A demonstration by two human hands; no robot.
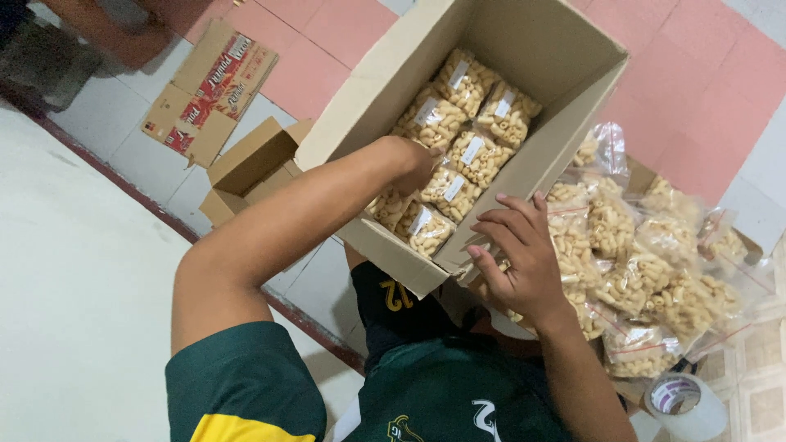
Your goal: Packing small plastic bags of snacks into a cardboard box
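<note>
A tilted cardboard box [524, 49] holds rows of clear bags of pale tube-shaped snacks [463, 82], each with a small white label. My left hand [413, 160] reaches into the box from the left. Its fingers are curled down on a snack bag [446, 187] in the middle row and are partly hidden. My right hand [516, 258] rests with fingers spread against the box's near right corner, beside the loose bags. It holds nothing that I can see.
A heap of the same snack bags [647, 262] lies to the right of the box. A roll of clear tape [684, 403] sits at the lower right. A small open carton [250, 168] and flattened printed cardboard [209, 90] lie on the tiled floor at the left.
</note>
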